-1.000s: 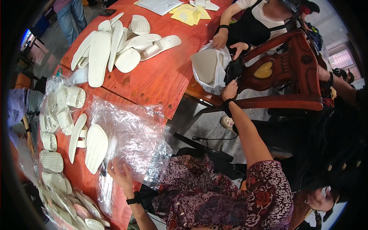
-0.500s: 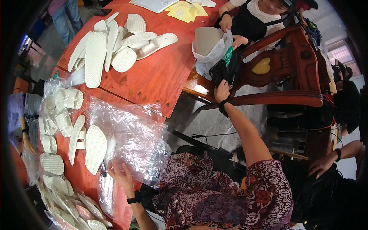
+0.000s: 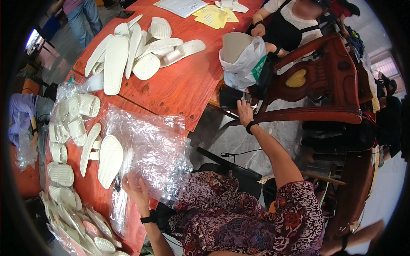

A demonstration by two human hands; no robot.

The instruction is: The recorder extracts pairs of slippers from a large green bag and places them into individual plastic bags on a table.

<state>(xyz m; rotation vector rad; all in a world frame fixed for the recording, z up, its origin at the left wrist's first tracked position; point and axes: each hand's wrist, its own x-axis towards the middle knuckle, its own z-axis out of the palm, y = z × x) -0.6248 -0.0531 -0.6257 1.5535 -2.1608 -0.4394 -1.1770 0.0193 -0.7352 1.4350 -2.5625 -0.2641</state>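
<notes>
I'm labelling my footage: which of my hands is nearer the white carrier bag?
Your right hand, just below the white carrier bag in the picture; your left hand is much farther off, to its lower left by the clear plastic.

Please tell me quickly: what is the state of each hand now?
Left hand: open, loosely spread, at the clear, crinkled plastic bags.
Right hand: at a black, flat-looking item; whether closed on it cannot be told.

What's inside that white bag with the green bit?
A beige piece pokes out of the top of the white bag. The bag covers its lower part, so I can't tell what it is or whether anything else is inside.
</notes>
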